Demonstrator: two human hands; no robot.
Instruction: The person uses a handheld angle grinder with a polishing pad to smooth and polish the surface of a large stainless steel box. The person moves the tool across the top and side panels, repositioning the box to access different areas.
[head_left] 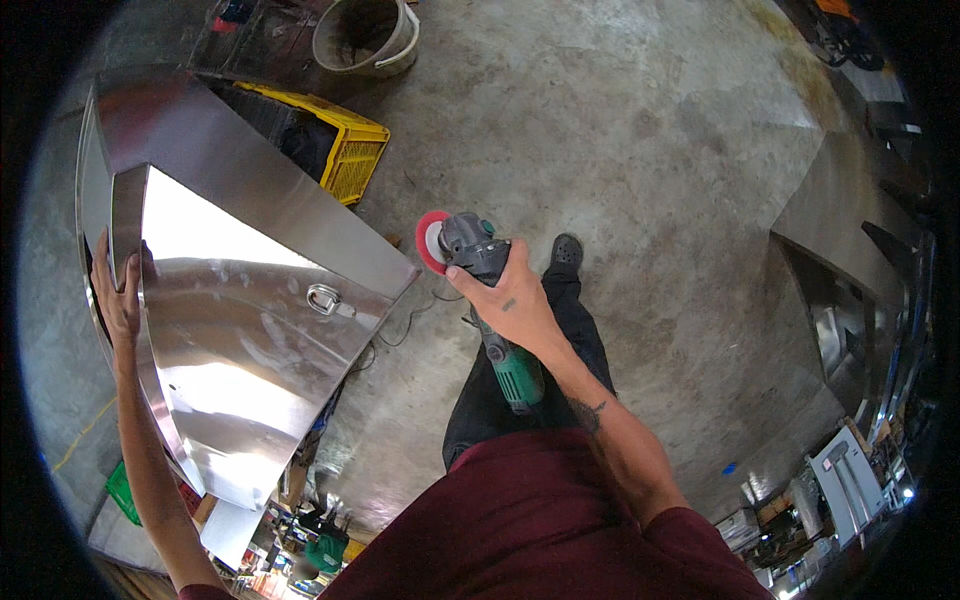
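My right hand (515, 305) is closed around an angle grinder (517, 380) with a green body and a dark gear head. Its round red and white disc (432, 240) points left and stands apart from the metal. To the left is a large, shiny sheet-metal housing (270, 355) with slanted faces and a small recessed ring latch (323, 299). My left hand (120, 300) lies on the housing's far-left edge, fingers stretched and apart, thumb toward the shiny face.
A yellow plastic crate (358, 150) stands behind the housing, and a dirty white bucket (365, 45) is farther back. A thin black cable (405, 325) lies on the concrete floor (640, 140). More sheet-metal pieces (840, 220) stand at the right.
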